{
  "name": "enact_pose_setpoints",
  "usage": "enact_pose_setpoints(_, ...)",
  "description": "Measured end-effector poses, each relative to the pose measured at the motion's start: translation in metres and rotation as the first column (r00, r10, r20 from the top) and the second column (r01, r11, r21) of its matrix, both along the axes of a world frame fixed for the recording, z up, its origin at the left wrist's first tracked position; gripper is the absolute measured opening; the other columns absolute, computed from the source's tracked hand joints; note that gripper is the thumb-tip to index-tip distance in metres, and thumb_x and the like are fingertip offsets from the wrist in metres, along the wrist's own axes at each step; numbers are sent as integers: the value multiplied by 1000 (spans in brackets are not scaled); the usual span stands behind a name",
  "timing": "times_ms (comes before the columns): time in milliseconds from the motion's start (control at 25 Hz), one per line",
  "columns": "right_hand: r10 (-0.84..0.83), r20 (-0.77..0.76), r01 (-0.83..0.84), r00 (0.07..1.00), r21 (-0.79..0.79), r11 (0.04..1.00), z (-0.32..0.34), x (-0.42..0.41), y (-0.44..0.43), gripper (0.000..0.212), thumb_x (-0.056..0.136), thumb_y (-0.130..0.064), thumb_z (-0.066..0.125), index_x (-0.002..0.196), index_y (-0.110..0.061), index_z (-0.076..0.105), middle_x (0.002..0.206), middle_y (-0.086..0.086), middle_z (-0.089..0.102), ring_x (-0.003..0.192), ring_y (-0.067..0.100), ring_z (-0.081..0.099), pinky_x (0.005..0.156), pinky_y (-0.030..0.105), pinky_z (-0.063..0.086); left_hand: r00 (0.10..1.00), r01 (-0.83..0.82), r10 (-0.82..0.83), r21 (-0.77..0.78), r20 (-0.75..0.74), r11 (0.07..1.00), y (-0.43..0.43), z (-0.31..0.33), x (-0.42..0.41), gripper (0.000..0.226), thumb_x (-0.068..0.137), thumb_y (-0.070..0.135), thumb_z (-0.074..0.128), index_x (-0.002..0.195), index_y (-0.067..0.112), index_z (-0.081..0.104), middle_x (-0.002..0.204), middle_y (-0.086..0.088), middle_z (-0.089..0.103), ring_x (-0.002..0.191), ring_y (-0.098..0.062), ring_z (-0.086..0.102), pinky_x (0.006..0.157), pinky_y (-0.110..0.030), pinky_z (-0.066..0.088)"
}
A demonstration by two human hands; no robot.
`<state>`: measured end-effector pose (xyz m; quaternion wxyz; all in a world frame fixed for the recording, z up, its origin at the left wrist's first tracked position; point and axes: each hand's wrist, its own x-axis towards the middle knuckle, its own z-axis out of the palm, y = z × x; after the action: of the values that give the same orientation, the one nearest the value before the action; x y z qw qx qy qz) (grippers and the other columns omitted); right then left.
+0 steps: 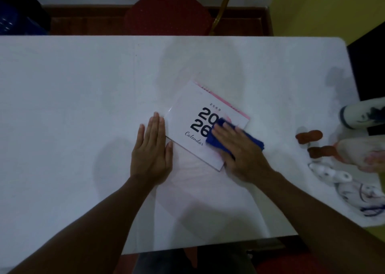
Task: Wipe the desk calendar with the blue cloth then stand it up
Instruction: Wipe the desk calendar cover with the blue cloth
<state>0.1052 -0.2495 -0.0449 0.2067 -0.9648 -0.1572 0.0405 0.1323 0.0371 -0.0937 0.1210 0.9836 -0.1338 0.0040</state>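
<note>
One calendar: the desk calendar [193, 117] is lying flat and turned at an angle near the middle of the table [73, 82], cover up, not standing.
Calendar surface: it is showing a smooth, glossy white cover with bold dark numerals, the script word "Calendar" and a pink strip along its far edge; small binding loops are showing at that edge.
Calendar shape: it is reading as a thin rectangle with sharp corners, its near corner pointing toward the person.
Cloth: the blue cloth [255, 140] is lying bunched on the calendar's right part, covering some of the numerals and spilling past the right edge onto the table; its nap is looking soft and fuzzy.
Right hand: the right hand [239, 148] is pressing flat on the cloth, fingers spread open and laid over it rather than curled around it.
Left hand: the left hand [151, 146] is lying open and flat on the table just beside the calendar's left edge, fingers straight and together; the thumb is sitting at that edge, and whether it is touching is hard to tell.
Table: it is showing a matte, pale, faintly smudged top with a rounded far right corner.
Right side clutter: two small reddish-brown lumps [309, 136] and blurred white objects [362, 113] are sitting well apart from the calendar near the right edge.
Beyond the table: a red padded chair [166, 13] is standing at the far side.
</note>
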Motion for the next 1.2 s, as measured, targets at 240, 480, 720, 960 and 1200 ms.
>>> enact_pose_setpoints(240,-176,-51,175,983,-18,984,-13,31,54,59,104,-19,50,159,-11,32,168,4,30,157,27,20,129,45,13,1000,29,-29,-15,0,999,1,1,-1,64,110,39,24,170,21,10,179,-9,7,167,-23,7,135,-48,13)
enact_pose_setpoints(480,94,1,-94,996,37,995,-13,-28,31,57,101,-20,55,156,-13,40,164,1,38,155,19,27,126,44,26,999,38,-38,1,-4,999,0,0,-1,65,110,38,24,170,15,10,179,-5,7,167,-23,4,134,-51,14)
enact_pose_setpoints(720,-386,-63,391,920,124,912,-10,16,13,55,103,-13,52,156,-10,39,165,2,35,156,16,20,128,46,17,999,39,-38,-27,39,999,1,-2,0,64,110,34,29,169,14,17,178,-4,15,167,-24,10,134,-51,15)
enact_pose_setpoints(960,-25,15,23,1000,122,992,-18,-44,32,58,99,-14,59,154,-7,44,162,5,41,154,21,30,125,47,27,999,42,-42,-12,8,999,1,-4,-1,65,110,39,25,170,16,12,179,-3,11,167,-22,6,135,-50,14)
enact_pose_setpoints(1200,-263,-21,264,964,105,959,-14,8,-3,57,101,-14,51,156,-8,39,165,1,34,156,20,24,127,48,21,999,31,-30,-20,38,999,0,-2,0,63,110,36,26,169,15,17,178,-4,16,167,-24,11,135,-50,12)
